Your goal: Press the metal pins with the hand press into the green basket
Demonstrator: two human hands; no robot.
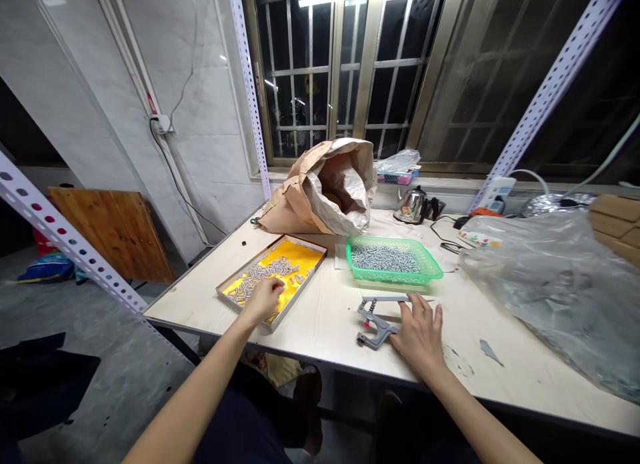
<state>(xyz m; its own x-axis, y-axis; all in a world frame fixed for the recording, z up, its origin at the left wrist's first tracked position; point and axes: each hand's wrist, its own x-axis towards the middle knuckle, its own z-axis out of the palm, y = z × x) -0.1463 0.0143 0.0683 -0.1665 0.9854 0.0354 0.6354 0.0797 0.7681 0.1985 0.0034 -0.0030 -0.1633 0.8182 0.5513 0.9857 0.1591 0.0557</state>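
My left hand (263,297) reaches into a shallow yellow-lined tray (295,254) and its fingers are curled down among several small metal pieces (265,272); what they pinch is hidden. My right hand (420,331) lies flat on the table with fingers stretched out, resting on the handle of a grey hand press tool (374,321). Just beyond the tool stands a green plastic basket (430,272) full of small metal parts.
A crumpled brown paper sack (323,191) lies at the back of the pale table (330,317). A large clear plastic bag (555,284) covers the right side. A metal kettle (411,205), cables and a power strip (493,192) sit by the window.
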